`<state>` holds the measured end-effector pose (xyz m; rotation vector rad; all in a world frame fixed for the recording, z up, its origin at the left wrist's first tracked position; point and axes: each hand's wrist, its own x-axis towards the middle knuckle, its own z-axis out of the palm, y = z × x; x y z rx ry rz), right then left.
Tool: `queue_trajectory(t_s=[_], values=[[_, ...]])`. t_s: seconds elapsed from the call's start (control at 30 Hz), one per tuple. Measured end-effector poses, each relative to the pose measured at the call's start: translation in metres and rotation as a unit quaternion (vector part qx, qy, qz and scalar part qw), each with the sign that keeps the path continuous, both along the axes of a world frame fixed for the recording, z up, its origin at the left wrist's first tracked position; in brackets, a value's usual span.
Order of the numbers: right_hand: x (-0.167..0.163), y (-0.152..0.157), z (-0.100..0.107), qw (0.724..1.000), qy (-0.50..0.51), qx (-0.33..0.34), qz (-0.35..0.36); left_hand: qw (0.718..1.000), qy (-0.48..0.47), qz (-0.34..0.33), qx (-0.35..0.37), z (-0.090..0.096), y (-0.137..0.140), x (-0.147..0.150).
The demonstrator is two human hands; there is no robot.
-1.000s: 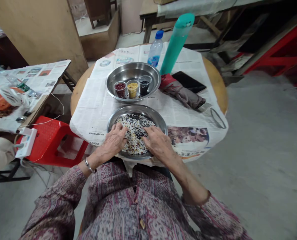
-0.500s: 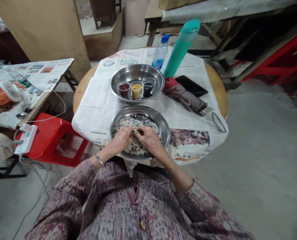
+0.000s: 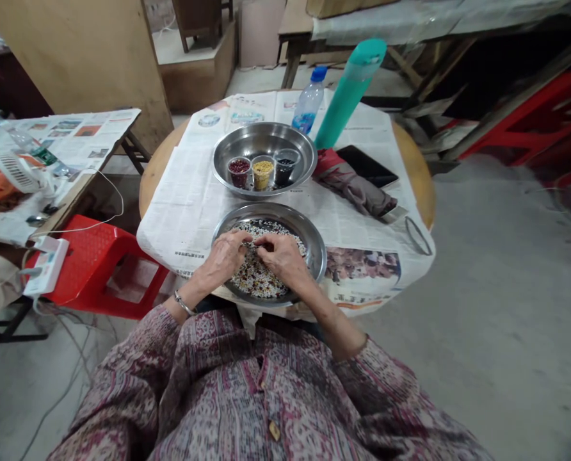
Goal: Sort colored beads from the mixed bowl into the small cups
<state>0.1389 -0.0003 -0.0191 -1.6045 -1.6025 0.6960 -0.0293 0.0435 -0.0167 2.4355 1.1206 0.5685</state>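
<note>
A round metal basin (image 3: pixel 319 250) at the table's near edge holds a spread of mixed white, black, yellow and reddish beans or seeds (image 3: pixel 261 280). Over its left part is my left hand (image 3: pixel 225 258), fingers curled and fingertips pinched. My right hand (image 3: pixel 286 261) faces it from the right, thumb and forefinger brought together. The fingertips of both hands nearly meet above the mix; anything between them is too small to name. Just beyond, a second metal basin (image 3: pixel 262 136) carries clear cups of red beans (image 3: pixel 239 167), yellow beans (image 3: pixel 262 168) and black beans (image 3: pixel 284 169).
Newspaper (image 3: pixel 180 192) covers the round table. Behind the far basin stand a blue-capped bottle (image 3: pixel 308 102) and a tall green container (image 3: pixel 350 93). A folded umbrella (image 3: pixel 353 182) lies right, beside a dark flat object (image 3: pixel 369 165). A red stool (image 3: pixel 100 269) with a power strip (image 3: pixel 47 266) is left.
Both hands have shifted slightly forward and up from the mix, the left one also a little leftward. More of the beans below the fingers now shows. The basins and cups stay put.
</note>
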Motion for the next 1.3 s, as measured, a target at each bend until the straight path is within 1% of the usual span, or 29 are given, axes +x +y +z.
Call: queue_trajectory(t_s=[0.1,0.27,0.4,0.53,0.6,0.67,0.73,0.8,0.87,0.97,1.07,1.13,1.2,1.3], values=[[-0.001,-0.004,0.001,1.0,-0.003,0.029,-0.002,1.0,0.028,0.0,-0.001,0.006,-0.003,-0.004],[0.02,-0.02,-0.004,0.995,-0.007,0.076,-0.064,0.995,0.098,-0.01,-0.001,0.016,-0.01,0.009],[0.03,-0.042,-0.013,0.994,-0.031,0.082,-0.067,0.992,0.123,-0.041,-0.007,0.013,-0.015,0.03],[0.024,-0.058,-0.021,0.991,-0.077,0.099,-0.054,0.99,0.115,-0.077,-0.016,0.005,-0.01,0.042],[0.021,-0.06,-0.023,0.989,-0.091,0.099,-0.059,0.992,0.096,-0.078,-0.022,0.0,-0.004,0.04],[0.019,-0.061,-0.026,0.987,-0.1,0.101,-0.069,0.995,0.078,-0.06,-0.016,-0.002,0.001,0.032],[0.018,-0.061,-0.028,0.985,-0.109,0.112,-0.077,0.996,0.077,-0.042,-0.003,-0.001,0.002,0.02],[0.017,-0.062,-0.029,0.981,-0.118,0.126,-0.085,0.995,0.093,-0.045,0.008,0.004,-0.003,0.009],[0.016,-0.063,-0.029,0.978,-0.125,0.139,-0.097,0.991,0.119,-0.06,0.01,0.013,-0.013,0.002],[0.013,-0.063,-0.028,0.974,-0.133,0.145,-0.113,0.985,0.147,-0.086,-0.011,0.026,-0.033,-0.001],[0.012,-0.063,-0.026,0.972,-0.14,0.148,-0.121,0.976,0.174,-0.128,-0.037,0.029,-0.046,0.008],[0.012,-0.064,-0.026,0.969,-0.141,0.158,-0.124,0.972,0.19,-0.132,-0.042,0.025,-0.047,0.018],[0.012,-0.064,-0.027,0.967,-0.138,0.172,-0.126,0.971,0.19,-0.14,-0.042,0.019,-0.043,0.029],[0.012,-0.065,-0.027,0.965,-0.122,0.186,-0.14,0.97,0.165,-0.174,-0.042,0.013,-0.031,0.045]])
